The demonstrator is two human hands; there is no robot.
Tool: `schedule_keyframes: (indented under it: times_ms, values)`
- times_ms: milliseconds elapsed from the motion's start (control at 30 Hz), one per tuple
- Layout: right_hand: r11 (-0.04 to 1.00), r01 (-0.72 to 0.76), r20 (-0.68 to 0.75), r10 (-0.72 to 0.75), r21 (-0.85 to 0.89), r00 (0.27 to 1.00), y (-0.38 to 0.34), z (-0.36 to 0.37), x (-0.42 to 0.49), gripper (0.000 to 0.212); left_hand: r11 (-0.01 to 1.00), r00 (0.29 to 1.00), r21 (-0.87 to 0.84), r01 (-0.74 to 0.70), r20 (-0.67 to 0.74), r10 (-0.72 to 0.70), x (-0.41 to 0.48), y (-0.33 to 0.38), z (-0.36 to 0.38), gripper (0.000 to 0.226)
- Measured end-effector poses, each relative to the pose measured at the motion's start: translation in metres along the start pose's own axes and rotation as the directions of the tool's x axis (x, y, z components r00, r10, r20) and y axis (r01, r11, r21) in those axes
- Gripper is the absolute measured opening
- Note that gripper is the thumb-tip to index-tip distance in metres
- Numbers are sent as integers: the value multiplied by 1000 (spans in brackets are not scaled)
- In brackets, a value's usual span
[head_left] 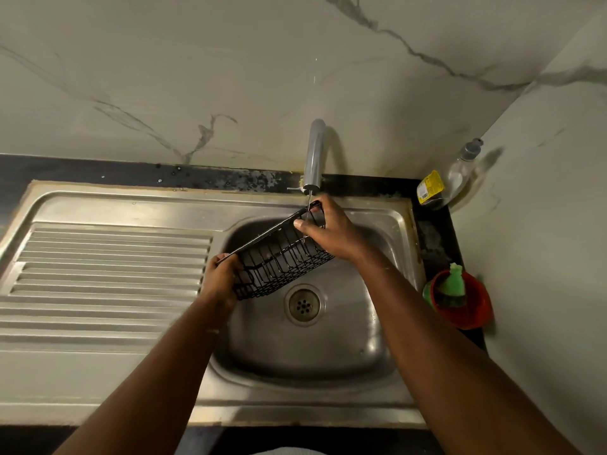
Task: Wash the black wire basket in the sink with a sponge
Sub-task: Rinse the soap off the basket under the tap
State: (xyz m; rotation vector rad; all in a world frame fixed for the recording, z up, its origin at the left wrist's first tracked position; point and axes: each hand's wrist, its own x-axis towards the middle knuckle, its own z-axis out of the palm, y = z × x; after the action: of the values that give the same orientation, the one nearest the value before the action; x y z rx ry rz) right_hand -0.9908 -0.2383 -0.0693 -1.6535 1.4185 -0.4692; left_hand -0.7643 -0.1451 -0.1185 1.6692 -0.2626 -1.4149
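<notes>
Bare forearms, bare left hand (220, 276) and right hand (332, 233) — a sliver of pale fabric (284, 451) shows at the bottom edge.

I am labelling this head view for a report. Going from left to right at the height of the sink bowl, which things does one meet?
draining board → left hand → black wire basket → right hand → red bowl

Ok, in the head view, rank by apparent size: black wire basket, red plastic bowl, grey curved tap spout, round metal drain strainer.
1. black wire basket
2. red plastic bowl
3. grey curved tap spout and round metal drain strainer: too close to rank.
</notes>
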Motion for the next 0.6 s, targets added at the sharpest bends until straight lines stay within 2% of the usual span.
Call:
schedule_keyframes:
  times_ms: [133,267,300,333,400,467,533,600]
  values:
    - [988,29,-50,-37,-151,998,-4,0,1,49,998,1000,-61,18,10,-17,1,-2,-5,13]
    - [953,73,-56,-93,-293,994,-7,-6,-1,52,998,1000,-52,19,13,-19,2,-3,-2,24]
    - [947,87,-61,-111,-308,992,-10,-8,-1,47,999,1000,-39,13,-1,-13,1,-3,1,25]
    - [944,116,-55,-140,-309,989,-14,-11,-2,40,1000,1000,10,8,-15,-8,-4,-1,5,26]
    - [917,181,-28,-204,-356,979,-22,-12,-2,39,983,999,181,-16,-33,22,-1,-1,13,30]
    - [884,222,-31,-257,-412,966,-30,-6,-1,41,940,992,319,-121,1,127,-2,2,22,40]
    - [873,227,-76,-286,-432,955,-35,5,0,36,928,984,327,-177,44,173,-6,10,38,42]
    - [870,218,-94,-286,-442,953,-42,15,3,29,877,952,372,-305,149,268,-10,18,55,41]
